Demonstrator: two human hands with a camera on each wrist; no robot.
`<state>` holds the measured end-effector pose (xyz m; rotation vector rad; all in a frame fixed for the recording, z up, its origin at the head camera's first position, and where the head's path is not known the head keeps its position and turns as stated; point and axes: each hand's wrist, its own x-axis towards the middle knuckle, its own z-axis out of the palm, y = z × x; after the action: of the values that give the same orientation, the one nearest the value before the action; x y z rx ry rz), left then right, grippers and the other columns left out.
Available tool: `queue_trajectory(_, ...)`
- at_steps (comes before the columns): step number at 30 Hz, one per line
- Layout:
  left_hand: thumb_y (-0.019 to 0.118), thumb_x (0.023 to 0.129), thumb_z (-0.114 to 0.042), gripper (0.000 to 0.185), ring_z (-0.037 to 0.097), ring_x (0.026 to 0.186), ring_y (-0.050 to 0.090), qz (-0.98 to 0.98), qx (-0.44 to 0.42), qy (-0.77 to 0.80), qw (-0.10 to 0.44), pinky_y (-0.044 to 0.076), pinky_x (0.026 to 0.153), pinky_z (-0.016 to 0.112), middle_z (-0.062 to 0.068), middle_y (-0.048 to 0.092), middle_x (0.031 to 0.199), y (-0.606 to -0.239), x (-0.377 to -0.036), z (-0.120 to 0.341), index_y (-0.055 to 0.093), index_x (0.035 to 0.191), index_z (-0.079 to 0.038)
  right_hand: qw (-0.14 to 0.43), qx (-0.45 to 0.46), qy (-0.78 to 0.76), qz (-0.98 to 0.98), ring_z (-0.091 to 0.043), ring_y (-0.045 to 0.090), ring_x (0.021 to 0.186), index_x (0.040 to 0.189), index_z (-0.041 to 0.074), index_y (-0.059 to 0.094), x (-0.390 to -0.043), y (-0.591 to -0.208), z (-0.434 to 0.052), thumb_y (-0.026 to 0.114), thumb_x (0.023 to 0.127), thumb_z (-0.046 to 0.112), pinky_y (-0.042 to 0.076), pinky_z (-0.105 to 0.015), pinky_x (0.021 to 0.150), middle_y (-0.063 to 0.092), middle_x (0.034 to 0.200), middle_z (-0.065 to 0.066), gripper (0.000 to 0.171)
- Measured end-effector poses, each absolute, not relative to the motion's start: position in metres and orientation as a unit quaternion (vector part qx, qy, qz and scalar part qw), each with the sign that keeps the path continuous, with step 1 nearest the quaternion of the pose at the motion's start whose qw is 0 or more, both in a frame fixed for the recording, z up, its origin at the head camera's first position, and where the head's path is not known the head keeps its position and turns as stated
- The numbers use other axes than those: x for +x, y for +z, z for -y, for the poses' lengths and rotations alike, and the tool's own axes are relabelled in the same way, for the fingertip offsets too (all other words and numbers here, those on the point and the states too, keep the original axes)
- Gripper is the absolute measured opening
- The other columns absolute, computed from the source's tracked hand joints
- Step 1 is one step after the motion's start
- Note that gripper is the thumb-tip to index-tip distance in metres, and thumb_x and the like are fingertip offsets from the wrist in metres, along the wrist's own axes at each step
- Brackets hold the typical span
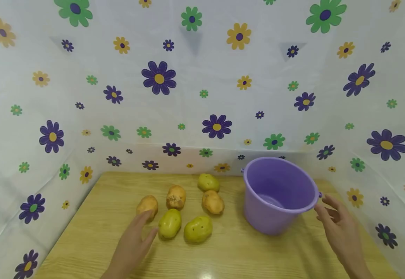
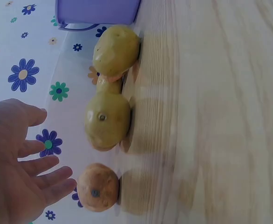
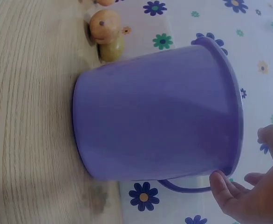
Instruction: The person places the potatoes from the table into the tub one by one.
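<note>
A purple bucket [image 1: 268,217] stands upright on the wooden table, its mouth facing up. My right hand [image 1: 342,230] is beside the bucket's right rim, fingers loosely bent and holding nothing; the right wrist view shows its fingertips very near the rim, and I cannot tell if they touch. My left hand [image 1: 130,242] hovers by the leftmost brown potato [image 1: 147,206], fingers extended and partly covering it in the head view. Just right of that hand lies a green potato-like piece [image 1: 170,223], with another green one [image 1: 198,229] beside it.
Farther back lie two more brown potatoes, one in the middle [image 1: 176,197] and one to the right [image 1: 213,202], touching a green potato-like piece [image 1: 208,182]. A white cloth with printed flowers [image 1: 178,104] encloses the back and sides of the table [image 1: 230,255].
</note>
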<state>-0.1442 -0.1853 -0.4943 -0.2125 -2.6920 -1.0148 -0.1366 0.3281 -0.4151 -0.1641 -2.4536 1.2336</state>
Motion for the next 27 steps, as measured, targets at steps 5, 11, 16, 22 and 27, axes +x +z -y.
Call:
queue_trajectory(5,0.070,0.100,-0.025,0.058,0.044,0.136,0.050,0.927,-0.072,-0.353,0.102,0.042,0.109,0.063,0.022,0.049,0.152,-0.498,-0.150,0.174,0.050,0.149,0.000,0.191,-0.073,0.446,0.871,0.020,0.054,0.086,0.154,-0.005,0.039,-0.140,-0.413,-0.322,0.060,0.106,0.035,0.047,-0.005,0.069,0.048,0.148,-0.030,0.066)
queue_trajectory(11,0.074,0.098,-0.022,0.057,0.044,0.134,0.052,0.928,-0.080,-0.346,0.111,0.045,0.107,0.061,0.023,0.050,0.149,-0.503,-0.153,0.163,0.053,0.146,0.002,0.194,-0.076,0.453,0.867,0.020,0.051,0.090,0.153,-0.005,0.041,-0.141,-0.413,-0.317,0.064,0.104,0.033,0.047,-0.005,0.070,0.047,0.149,-0.027,0.066)
queue_trajectory(16,0.074,0.098,-0.024,0.059,0.045,0.133,0.051,0.935,-0.073,-0.332,0.103,0.045,0.106,0.062,0.024,0.049,0.149,-0.508,-0.154,0.156,0.053,0.145,0.003,0.192,-0.068,0.457,0.865,0.019,0.052,0.092,0.152,-0.004,0.044,-0.141,-0.414,-0.314,0.065,0.104,0.032,0.048,-0.007,0.070,0.045,0.148,-0.026,0.064)
queue_trajectory(22,0.073,0.098,-0.026,0.061,0.046,0.135,0.049,0.935,-0.060,-0.337,0.088,0.043,0.107,0.064,0.025,0.046,0.152,-0.513,-0.155,0.154,0.051,0.148,0.001,0.198,-0.056,0.453,0.867,0.020,0.049,0.094,0.150,-0.007,0.045,-0.144,-0.415,-0.312,0.067,0.103,0.029,0.049,-0.006,0.070,0.044,0.148,-0.028,0.063)
queue_trajectory(27,0.074,0.097,-0.026,0.062,0.045,0.135,0.049,0.935,-0.066,-0.336,0.088,0.045,0.106,0.063,0.024,0.047,0.151,-0.518,-0.156,0.153,0.051,0.147,0.001,0.196,-0.054,0.452,0.868,0.020,0.049,0.094,0.149,-0.008,0.045,-0.146,-0.414,-0.310,0.068,0.102,0.030,0.049,-0.005,0.071,0.042,0.147,-0.029,0.065)
